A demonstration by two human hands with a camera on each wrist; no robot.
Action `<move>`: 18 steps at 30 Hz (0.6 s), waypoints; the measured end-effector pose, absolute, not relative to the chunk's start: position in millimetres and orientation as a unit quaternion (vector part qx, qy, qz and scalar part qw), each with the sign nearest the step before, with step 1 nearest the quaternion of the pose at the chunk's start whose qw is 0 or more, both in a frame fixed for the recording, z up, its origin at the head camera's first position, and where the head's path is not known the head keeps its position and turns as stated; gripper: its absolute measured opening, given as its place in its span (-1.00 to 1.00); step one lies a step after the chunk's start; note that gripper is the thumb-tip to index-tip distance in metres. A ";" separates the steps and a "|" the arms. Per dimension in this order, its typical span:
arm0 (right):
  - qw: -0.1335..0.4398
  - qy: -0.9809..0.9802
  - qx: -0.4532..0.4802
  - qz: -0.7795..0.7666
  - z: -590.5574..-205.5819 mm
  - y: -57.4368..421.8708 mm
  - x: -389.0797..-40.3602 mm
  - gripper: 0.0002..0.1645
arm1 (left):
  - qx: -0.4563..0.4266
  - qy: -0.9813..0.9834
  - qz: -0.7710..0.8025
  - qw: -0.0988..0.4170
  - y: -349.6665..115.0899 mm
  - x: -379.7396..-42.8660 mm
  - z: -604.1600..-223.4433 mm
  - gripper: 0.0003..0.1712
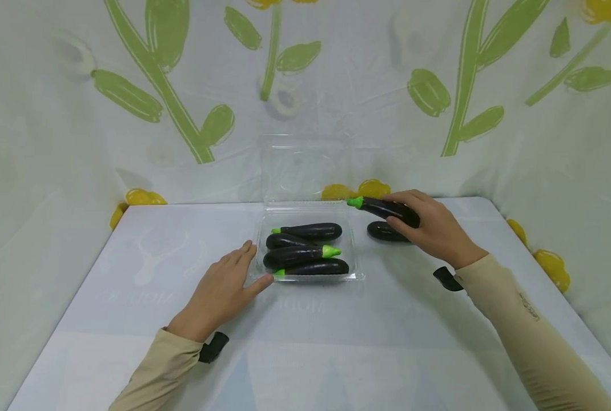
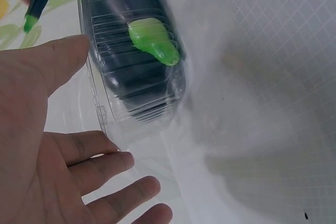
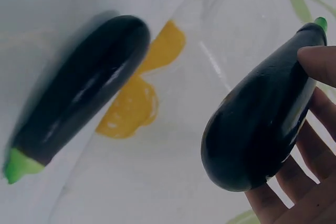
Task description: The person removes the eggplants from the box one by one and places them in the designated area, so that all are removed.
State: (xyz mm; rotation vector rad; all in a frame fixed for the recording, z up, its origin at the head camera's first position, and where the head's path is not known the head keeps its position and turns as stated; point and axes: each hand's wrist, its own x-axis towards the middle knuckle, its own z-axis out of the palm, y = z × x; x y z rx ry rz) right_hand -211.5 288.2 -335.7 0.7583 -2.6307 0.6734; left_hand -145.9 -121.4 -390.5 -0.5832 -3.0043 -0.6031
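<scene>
In the head view, a clear plastic clamshell box [image 1: 358, 268] stands on the table with several dark eggplants [image 1: 313, 231] lying in it. Its transparent lid [image 1: 305, 165] is raised at the back. My left hand [image 1: 223, 291] is at the box's left front corner, fingers extended; the left wrist view shows the thumb [image 2: 68, 59] and fingertips close to the box wall. My right hand [image 1: 431, 225] grips another eggplant [image 1: 388, 210] above the table, right of the box, its green stem pointing left. One more eggplant [image 1: 385, 231] lies on the table below that hand, partly hidden by it.
The white table [image 1: 326, 354] carries faint printed patterns. A pale cloth [image 1: 336, 74] with green stems and yellow flowers hangs behind and at both sides. Black wrist straps [image 1: 214, 347] show below the sleeves.
</scene>
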 end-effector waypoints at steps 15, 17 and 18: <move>0.102 -0.947 0.225 0.204 -365.6 324.9 -200.4 -0.50 | -0.187 -0.962 -0.198 0.011 -121.8 -146.7 -391.0 -0.06; 0.096 -0.949 0.226 0.198 -370.4 327.0 -200.1 -0.49 | -0.187 -0.962 -0.198 0.010 -122.0 -146.7 -391.2 -0.06; 0.093 -0.950 0.226 0.196 -372.7 327.8 -200.1 -0.48 | -0.187 -0.962 -0.198 0.010 -122.0 -146.8 -391.4 -0.06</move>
